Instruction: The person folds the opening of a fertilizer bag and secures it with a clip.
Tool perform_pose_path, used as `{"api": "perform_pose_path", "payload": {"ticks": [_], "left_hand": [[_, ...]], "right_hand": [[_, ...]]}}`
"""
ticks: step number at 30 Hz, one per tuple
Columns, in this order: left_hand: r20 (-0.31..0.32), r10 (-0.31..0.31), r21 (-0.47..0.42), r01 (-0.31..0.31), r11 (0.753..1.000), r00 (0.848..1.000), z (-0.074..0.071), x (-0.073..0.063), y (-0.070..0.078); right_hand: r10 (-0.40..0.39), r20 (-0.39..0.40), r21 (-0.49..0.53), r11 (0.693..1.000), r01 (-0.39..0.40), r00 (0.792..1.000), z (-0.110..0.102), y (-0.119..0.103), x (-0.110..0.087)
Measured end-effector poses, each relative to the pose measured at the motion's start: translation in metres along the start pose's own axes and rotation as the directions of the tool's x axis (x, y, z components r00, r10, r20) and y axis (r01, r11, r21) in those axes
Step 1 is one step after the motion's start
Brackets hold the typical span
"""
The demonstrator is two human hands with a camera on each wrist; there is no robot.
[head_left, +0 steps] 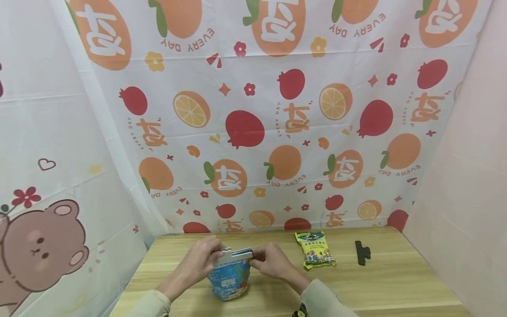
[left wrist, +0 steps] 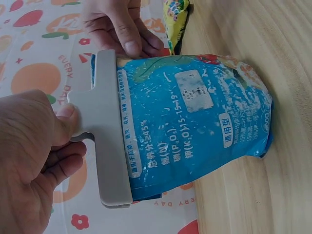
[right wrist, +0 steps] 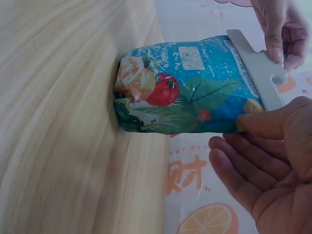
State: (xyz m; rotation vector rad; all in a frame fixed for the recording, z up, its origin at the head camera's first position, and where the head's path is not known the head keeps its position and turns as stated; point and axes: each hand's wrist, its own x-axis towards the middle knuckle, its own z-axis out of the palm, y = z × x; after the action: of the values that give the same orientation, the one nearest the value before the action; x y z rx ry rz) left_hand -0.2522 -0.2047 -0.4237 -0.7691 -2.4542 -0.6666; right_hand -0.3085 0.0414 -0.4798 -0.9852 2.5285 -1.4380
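A blue fertilizer bag (head_left: pixel 229 281) stands on the table in front of the person, printed with vegetables and white lettering. Along its top edge lies a pale grey bag clip (left wrist: pixel 108 141) with a handle tab. The left hand (head_left: pixel 200 260) pinches that tab between thumb and fingers. At the other end of the clip, the right hand (head_left: pixel 274 263) holds the bag's upper corner. The right wrist view shows its thumb (right wrist: pixel 261 124) on the printed side, with the fingers curled beneath and partly hidden by the bag.
A yellow packet (head_left: pixel 315 251) printed with flowers lies on the wooden table (head_left: pixel 380 286), to the right of the hands. Further right is a black clip (head_left: pixel 361 253). Behind the table hangs a fruit-patterned cloth (head_left: pixel 309 132), and pale sheets close off both sides.
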Motion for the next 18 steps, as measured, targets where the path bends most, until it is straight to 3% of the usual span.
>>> {"api": "perform_pose_path", "payload": {"ticks": [9,18], "left_hand": [[0.001,0.048,0.024,-0.048,0.999,0.999,0.0018,-0.0058,0.0015],[0.01,-0.001,0.055,0.001,0.998,1.0,0.0037,-0.0099,-0.0004]], "right_hand": [[0.035,0.03,0.056,0.998,-0.036,0.999,0.0035,-0.0008,-0.0009],[-0.02,0.038,0.031,0.999,0.019,0.999,0.0015,-0.0023,0.0011]]}}
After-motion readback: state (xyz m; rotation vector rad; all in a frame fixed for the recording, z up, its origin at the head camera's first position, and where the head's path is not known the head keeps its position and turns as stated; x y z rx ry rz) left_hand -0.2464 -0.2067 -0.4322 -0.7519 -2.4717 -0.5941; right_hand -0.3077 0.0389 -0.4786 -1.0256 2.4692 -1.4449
